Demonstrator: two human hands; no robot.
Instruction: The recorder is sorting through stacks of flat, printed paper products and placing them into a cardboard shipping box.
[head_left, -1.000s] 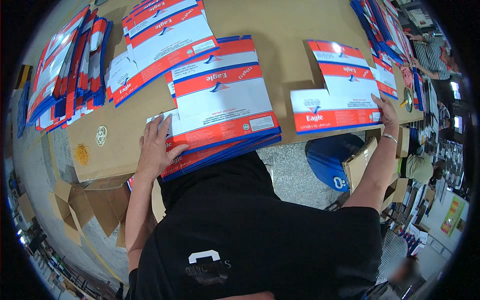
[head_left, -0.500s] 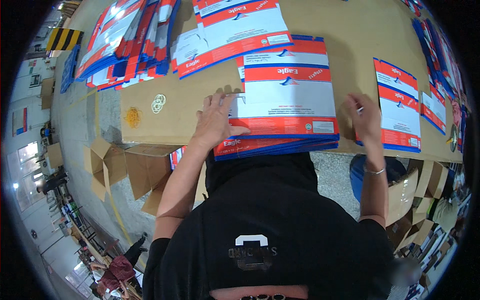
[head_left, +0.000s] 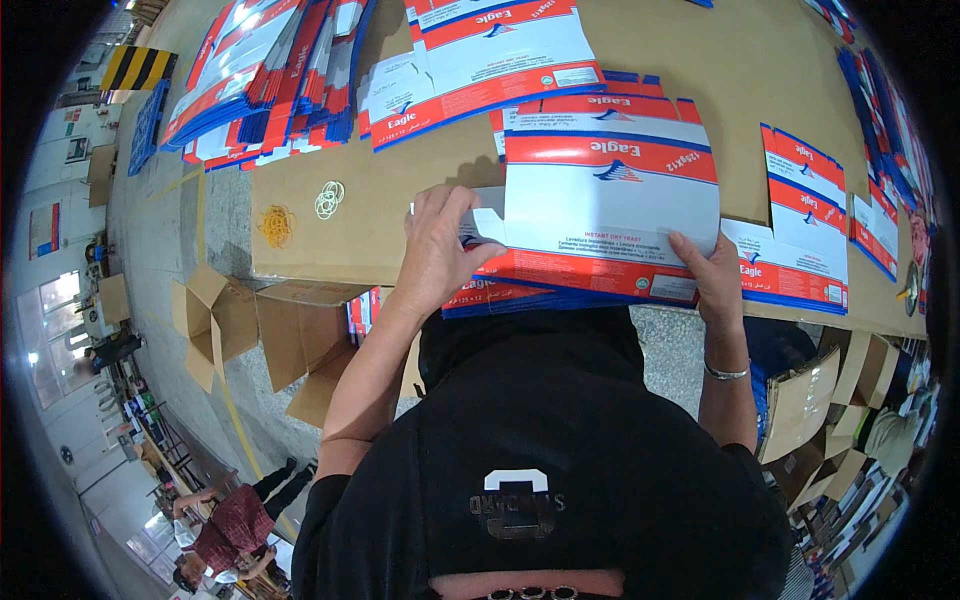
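Observation:
A flat printed carton blank (head_left: 600, 215) in red, white and blue is held before me, bowed a little and raised off the pile below. My left hand (head_left: 437, 245) grips its left edge by the small white end flaps, thumb on top. At the lower right edge, my right hand (head_left: 715, 280) pinches the blank with the thumb above and the fingers hidden underneath. Beneath lies a stack of the same carton blanks (head_left: 500, 305) at the table's near edge, mostly covered.
More flat blanks (head_left: 500, 55) lie behind, with bundled piles (head_left: 265, 75) at the far left and others (head_left: 805, 220) to the right. Yellow rubber bands (head_left: 275, 226) and pale bands (head_left: 329, 200) rest on the brown table (head_left: 380, 180). Open cardboard boxes (head_left: 310, 325) stand below the edge.
My right hand has come in from the right and taken the blank's right edge. The top blank has lifted and bowed, while my left hand stays at its left edge.

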